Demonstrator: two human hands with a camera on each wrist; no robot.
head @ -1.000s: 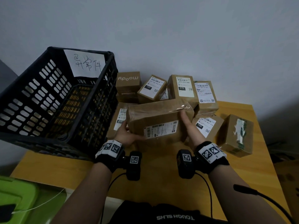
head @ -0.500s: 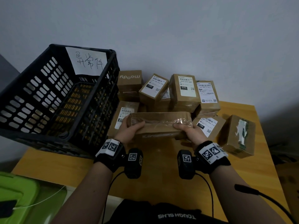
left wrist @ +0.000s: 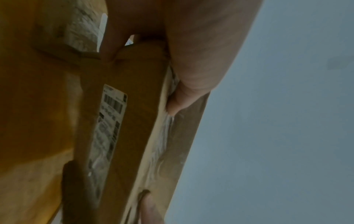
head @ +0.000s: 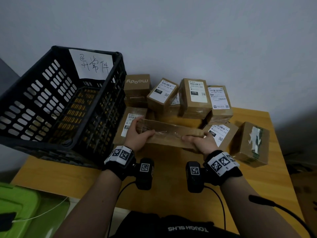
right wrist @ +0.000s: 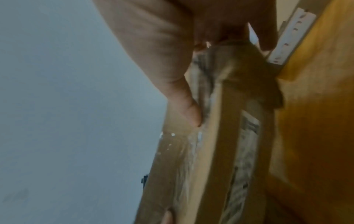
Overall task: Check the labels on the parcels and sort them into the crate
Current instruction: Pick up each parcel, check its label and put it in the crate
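Note:
I hold a long flat cardboard parcel (head: pixel 169 133) above the wooden table, its taped face up. My left hand (head: pixel 139 133) grips its left end and my right hand (head: pixel 200 143) grips its right end, thumbs on top, fingers below. In the left wrist view the parcel (left wrist: pixel 134 121) shows a white barcode label (left wrist: pixel 107 133) on its narrow side, with my thumb (left wrist: pixel 191 84) pressed on the tape. The right wrist view shows my thumb (right wrist: pixel 184 106) on the parcel (right wrist: pixel 220 151). The black slotted crate (head: pixel 56 107), marked with a handwritten paper sign (head: pixel 92 65), stands to the left.
Several labelled cardboard parcels (head: pixel 194 97) are piled against the wall behind my hands. One taped box (head: pixel 251 145) sits at the right of the table (head: pixel 171 194). A green bin (head: pixel 18 213) is at lower left, below the table.
The parcel has tipped from label-facing-me to flat with its taped face up, and both hands have shifted to gripping its ends with thumbs on top.

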